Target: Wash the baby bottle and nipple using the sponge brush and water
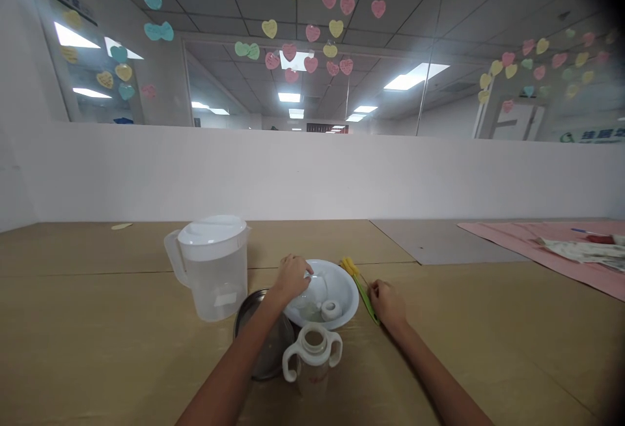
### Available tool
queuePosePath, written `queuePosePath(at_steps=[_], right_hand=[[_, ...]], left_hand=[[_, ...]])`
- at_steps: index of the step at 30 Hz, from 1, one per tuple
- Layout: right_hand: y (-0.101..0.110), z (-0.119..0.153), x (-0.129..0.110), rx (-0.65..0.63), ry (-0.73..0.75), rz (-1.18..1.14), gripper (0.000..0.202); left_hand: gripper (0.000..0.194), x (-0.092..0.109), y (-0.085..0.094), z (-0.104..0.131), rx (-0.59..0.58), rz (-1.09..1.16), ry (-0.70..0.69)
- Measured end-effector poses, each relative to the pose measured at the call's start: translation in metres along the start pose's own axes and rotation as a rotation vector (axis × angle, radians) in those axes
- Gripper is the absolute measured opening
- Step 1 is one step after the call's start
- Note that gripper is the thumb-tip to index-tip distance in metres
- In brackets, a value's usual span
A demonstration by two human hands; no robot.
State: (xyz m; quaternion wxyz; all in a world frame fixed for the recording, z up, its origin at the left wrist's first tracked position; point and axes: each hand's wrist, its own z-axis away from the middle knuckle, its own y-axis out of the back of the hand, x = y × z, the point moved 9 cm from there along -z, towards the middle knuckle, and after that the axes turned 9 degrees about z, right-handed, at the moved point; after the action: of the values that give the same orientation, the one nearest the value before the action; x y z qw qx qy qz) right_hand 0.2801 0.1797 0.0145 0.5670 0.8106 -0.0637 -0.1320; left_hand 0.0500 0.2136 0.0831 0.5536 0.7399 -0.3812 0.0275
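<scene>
A white basin (349, 312) holds a white ring-shaped part (331, 310) and a clear piece that is hard to make out. Over its left rim is my left hand (293, 275), fingers curled closed; whatever they grip is hidden. Right of the basin lies a brush (365, 296) with a green handle and yellow head. Beside its handle, my right hand (385, 302) has its fingers pinched together at the end of a thin, wire-like line; the thing held is too small to name. A two-handled baby bottle (312, 354), without a lid, stands upright in front of the basin.
A lidded clear pitcher (217, 276) stands left of the basin. My left forearm partly covers a round metal tray (273, 348). On the far right, a pink cloth (517, 243) carries a whitish cloth (581, 251). A white wall (293, 175) borders the table's back.
</scene>
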Motion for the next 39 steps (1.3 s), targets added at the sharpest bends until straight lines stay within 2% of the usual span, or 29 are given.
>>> queuePosePath(at_steps=[3,8,11,15,19,22,25,27,29,32,37,39], right_hand=[[0.009,0.003,-0.01,0.064,0.05,0.041,0.04],[0.002,0.01,-0.025,-0.016,0.096,0.096,0.035],[-0.001,0.013,-0.029,-0.033,0.094,0.094,0.029],[-0.004,0.012,-0.022,-0.054,0.037,0.043,0.027],[0.001,0.008,-0.006,0.002,-0.071,-0.078,0.029],[0.019,0.009,0.0,0.172,-0.096,-0.258,0.034],[0.04,0.017,-0.008,0.348,-0.017,-0.443,0.04],[0.048,0.026,-0.02,0.398,0.078,-0.526,0.043],[0.052,0.034,-0.034,0.394,0.175,-0.58,0.043],[0.052,0.043,-0.049,0.362,0.257,-0.619,0.042],[0.058,0.052,-0.052,0.428,0.313,-0.678,0.04],[0.06,0.054,-0.053,0.449,0.349,-0.703,0.038]], left_hand=[[0.024,0.014,-0.011,0.0,-0.083,-0.005,-0.037],[0.021,0.023,-0.037,0.004,-0.184,-0.093,-0.005],[0.02,0.023,-0.046,0.005,-0.196,-0.119,-0.021],[0.024,0.02,-0.048,0.004,-0.124,-0.108,-0.062],[0.023,0.023,-0.027,-0.002,0.037,-0.035,-0.063],[0.015,0.029,0.004,-0.005,0.185,0.027,0.01],[0.008,0.04,0.036,-0.004,0.322,0.148,0.008],[0.006,0.043,0.052,-0.003,0.374,0.274,-0.012],[0.008,0.042,0.062,-0.002,0.381,0.43,-0.025],[0.011,0.044,0.069,-0.001,0.321,0.632,-0.06],[0.023,0.06,0.077,0.007,0.203,0.741,-0.062],[0.03,0.062,0.075,0.009,0.165,0.876,-0.034]])
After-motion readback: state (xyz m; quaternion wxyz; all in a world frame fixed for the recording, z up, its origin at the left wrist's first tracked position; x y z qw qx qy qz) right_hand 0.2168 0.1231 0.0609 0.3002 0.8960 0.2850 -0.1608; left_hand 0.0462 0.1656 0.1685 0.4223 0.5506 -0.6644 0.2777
